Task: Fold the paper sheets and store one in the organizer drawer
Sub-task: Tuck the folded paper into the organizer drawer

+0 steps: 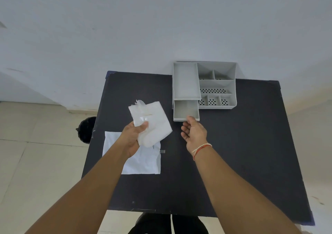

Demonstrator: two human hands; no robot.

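My left hand (pixel 133 136) grips a folded white paper sheet (pixel 154 122) and holds it above the black table, left of the organizer. A second white sheet (pixel 143 161) lies flat on the table under my left forearm. The grey organizer (pixel 217 84) stands at the table's far edge. Its drawer (pixel 186 110) is pulled out toward me and looks empty. My right hand (pixel 195 133) is at the drawer's front edge, fingers apart, fingertips touching or nearly touching the front lip.
The black table (pixel 242 143) fills the middle of the view, with a pale wall behind it. A dark round bin (pixel 86 129) stands on the tiled floor at the table's left side. The organizer has several open compartments, some with perforated bottoms.
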